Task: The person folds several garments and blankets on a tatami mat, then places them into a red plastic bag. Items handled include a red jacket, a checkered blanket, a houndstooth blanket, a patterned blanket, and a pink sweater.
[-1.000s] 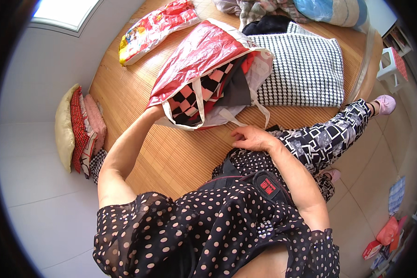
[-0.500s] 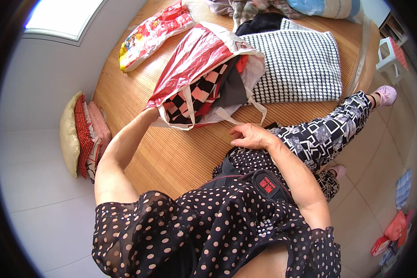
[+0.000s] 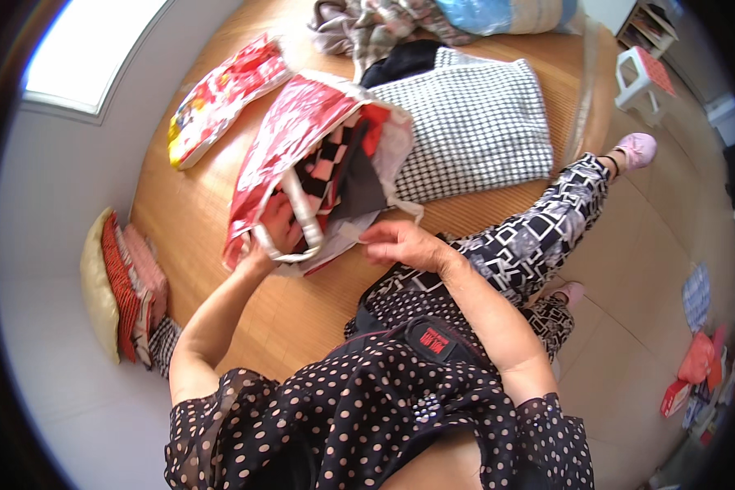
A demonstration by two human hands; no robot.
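I see the left hand reaching into the mouth of a red-and-white plastic bag, behind its white strap handle; its fingers are partly hidden, so I can't tell whether they grip anything. The right hand is loosely bent just beside the bag's near edge, and I can't make out whether its blurred fingertips pinch anything. The bag lies on a tan slatted mat, its opening toward me, showing black-and-pink checkered fabric and dark grey fabric inside. Right of it I have a folded black-and-white patterned textile; to its left, a red, white and yellow plastic package. Farther left, a pale cream cushion stands against the wall; far right, a white stool with a red top stands on the tiled floor.
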